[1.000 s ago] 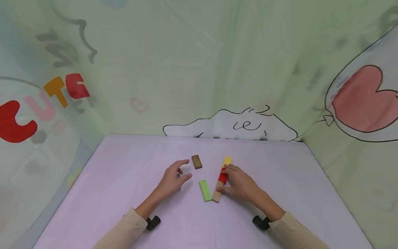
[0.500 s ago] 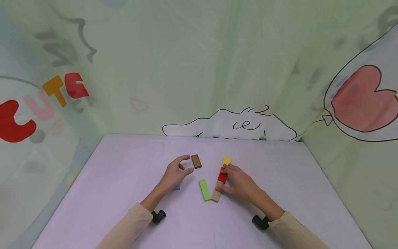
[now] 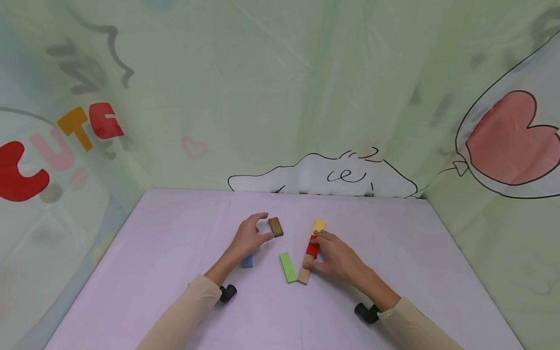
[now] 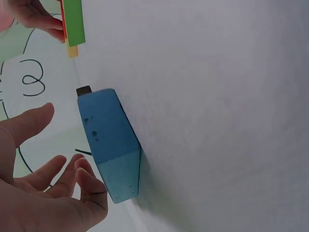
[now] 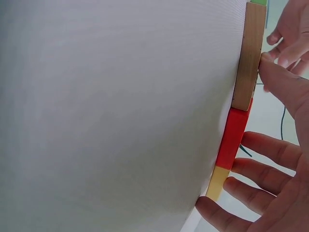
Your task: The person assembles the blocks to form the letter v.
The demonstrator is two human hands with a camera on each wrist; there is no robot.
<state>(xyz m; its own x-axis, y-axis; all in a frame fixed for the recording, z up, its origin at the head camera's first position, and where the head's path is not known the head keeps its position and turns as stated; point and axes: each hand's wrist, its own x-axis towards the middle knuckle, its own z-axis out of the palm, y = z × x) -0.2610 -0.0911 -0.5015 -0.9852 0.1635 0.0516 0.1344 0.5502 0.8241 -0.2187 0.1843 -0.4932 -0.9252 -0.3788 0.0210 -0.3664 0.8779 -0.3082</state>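
Observation:
My left hand (image 3: 248, 238) hovers just left of a dark brown wooden block (image 3: 275, 227), thumb and fingers apart with nothing held. Behind that hand a blue block (image 3: 247, 261) lies on the table, partly hidden by the wrist; it looms large in the left wrist view. A yellow block (image 3: 320, 225), a red block (image 3: 312, 248) and a plain wooden block (image 3: 304, 274) lie end to end in a slanting row. My right hand (image 3: 339, 255) rests along this row, its spread fingertips by the red and yellow blocks, its thumb at the plain one.
A light green block (image 3: 288, 267) lies left of the row, its near end meeting the plain block's near end to form a V. The pale lilac table (image 3: 197, 218) ends at a green printed cloth (image 3: 262, 97) behind and at both sides.
My left hand has moved forward and to the right, toward the brown block, uncovering more of the blue block. My right hand and the row of blocks have stayed in place.

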